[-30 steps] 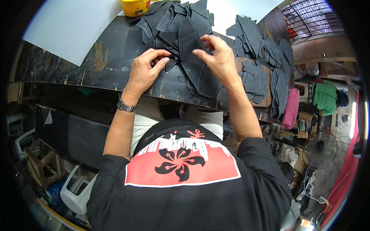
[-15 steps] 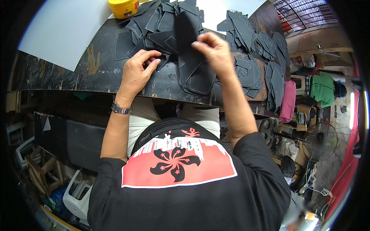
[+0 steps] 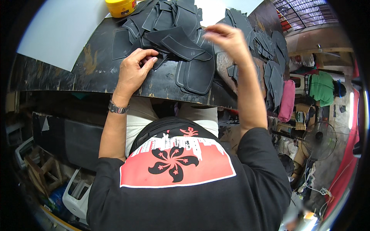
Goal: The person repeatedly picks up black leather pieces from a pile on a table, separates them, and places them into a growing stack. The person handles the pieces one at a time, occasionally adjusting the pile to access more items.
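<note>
My left hand [image 3: 137, 68] rests at the near edge of a heap of black cut pieces [image 3: 163, 19]. Its fingers are curled, with thumb and forefinger close together beside a small dark piece [image 3: 160, 61]; what lies between them is hidden. To the right, my right hand [image 3: 229, 40] is raised above the table, slightly blurred. Its thumb and forefinger are apart, and nothing shows between them. A curved black piece with a pale outline [image 3: 184, 48] lies across the front of the heap. Flat rounded black pieces [image 3: 199, 76] lie overlapped near the table's front edge.
The worn black table [image 3: 104, 71] carries a large white sheet [image 3: 61, 34] at left and a yellow tub [image 3: 121, 7] at the back. More black pieces [image 3: 273, 84] lie at right, near a brown board [image 3: 225, 65]. A fan [image 3: 319, 136] stands beyond, beside a pink roll [image 3: 287, 101].
My right hand has moved right and slightly away from me. The long dark piece it held is out of its fingers. My left hand has stayed almost in place.
</note>
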{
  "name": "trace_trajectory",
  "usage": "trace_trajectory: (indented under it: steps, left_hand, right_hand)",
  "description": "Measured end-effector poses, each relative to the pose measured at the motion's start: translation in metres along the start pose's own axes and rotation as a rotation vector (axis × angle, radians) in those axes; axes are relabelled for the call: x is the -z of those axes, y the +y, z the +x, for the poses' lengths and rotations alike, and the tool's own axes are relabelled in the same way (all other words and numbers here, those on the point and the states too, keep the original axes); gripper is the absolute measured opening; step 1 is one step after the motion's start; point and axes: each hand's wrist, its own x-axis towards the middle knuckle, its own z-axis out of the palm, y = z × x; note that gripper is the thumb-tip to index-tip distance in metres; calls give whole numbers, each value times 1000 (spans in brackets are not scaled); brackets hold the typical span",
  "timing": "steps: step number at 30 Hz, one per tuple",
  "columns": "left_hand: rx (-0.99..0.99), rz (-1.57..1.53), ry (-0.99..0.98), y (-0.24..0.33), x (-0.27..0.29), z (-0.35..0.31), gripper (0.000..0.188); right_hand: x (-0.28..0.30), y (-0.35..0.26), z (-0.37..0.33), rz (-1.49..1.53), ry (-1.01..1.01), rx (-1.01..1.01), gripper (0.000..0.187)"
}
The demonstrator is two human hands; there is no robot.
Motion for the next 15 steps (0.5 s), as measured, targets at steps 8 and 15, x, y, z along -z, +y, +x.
trace_trajectory:
  steps: [8, 15]
  left_hand:
    - [-1, -1, -13, 4, -2, 2, 17]
    - [-33, 16, -14, -2, -2, -1, 17]
  right_hand:
    - [-86, -29, -28, -692, 107, 62, 36]
    - [-9, -13, -31, 215, 217, -145, 17]
